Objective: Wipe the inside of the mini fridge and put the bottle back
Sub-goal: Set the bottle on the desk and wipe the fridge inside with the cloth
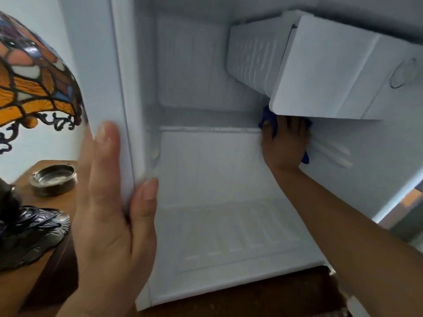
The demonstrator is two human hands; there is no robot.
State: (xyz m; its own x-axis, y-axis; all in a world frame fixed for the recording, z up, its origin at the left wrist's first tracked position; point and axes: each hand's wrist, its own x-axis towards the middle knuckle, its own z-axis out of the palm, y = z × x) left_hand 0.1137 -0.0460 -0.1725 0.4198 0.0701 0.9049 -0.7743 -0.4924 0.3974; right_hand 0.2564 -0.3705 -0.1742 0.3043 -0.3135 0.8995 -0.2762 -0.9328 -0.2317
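The white mini fridge (206, 170) stands open, its inside bare, with a ribbed floor and a stepped back wall. My right hand (285, 145) reaches deep inside and presses a blue cloth (267, 116) flat against the right inner wall, just below the white freezer box (325, 72). Most of the cloth is hidden under the hand; blue edges show above and at the lower right. My left hand (114, 202) grips the fridge's left front edge, thumb inside, fingers along the outer side. No bottle is in view.
To the left, a stained-glass lamp shade (34, 72) hangs over a wooden side table (66, 202). On it sit a round metal ashtray (53, 179) and the lamp's dark metal base (32, 234). A dark wooden surface lies under the fridge's front.
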